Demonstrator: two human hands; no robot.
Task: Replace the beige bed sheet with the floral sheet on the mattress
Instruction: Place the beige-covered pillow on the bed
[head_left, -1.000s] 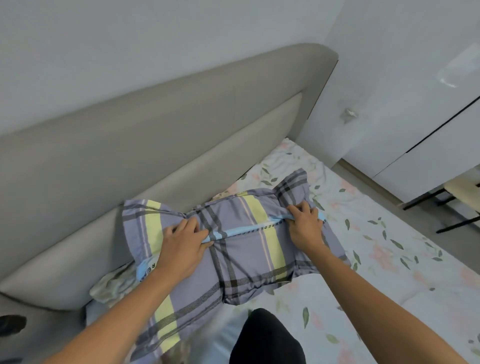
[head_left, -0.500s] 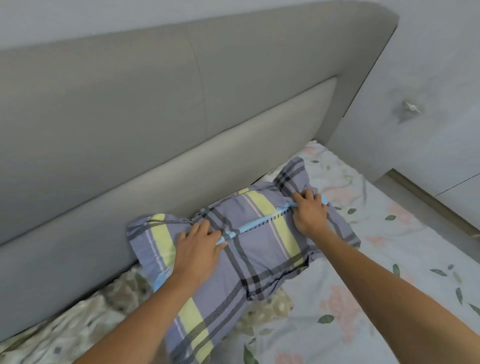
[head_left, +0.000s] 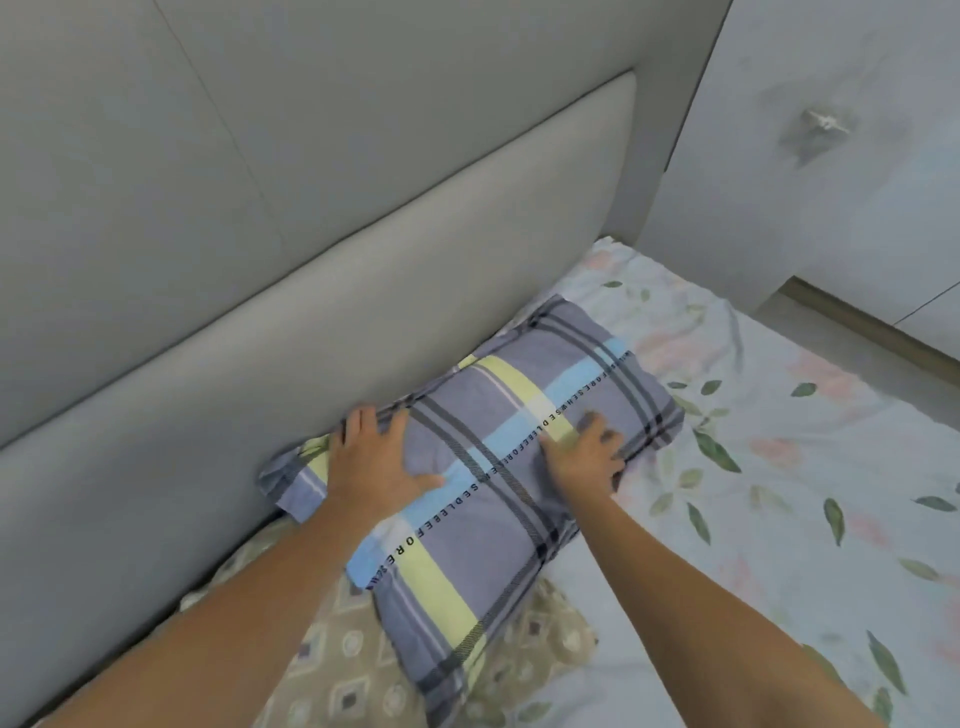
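Both hands on a plaid pillow at the head of a bed spread with the floral sheet.

Upper left of the frame: the grey padded headboard. At centre the left hand lies flat, fingers spread and straight, pressing the purple, yellow and blue plaid pillow against it. The right hand rests on the pillow with fingers bent; whether it pinches fabric I cannot tell. A beige patterned cloth shows under the pillow, bottom centre. The white floral sheet with green leaves covers the mattress on the right.
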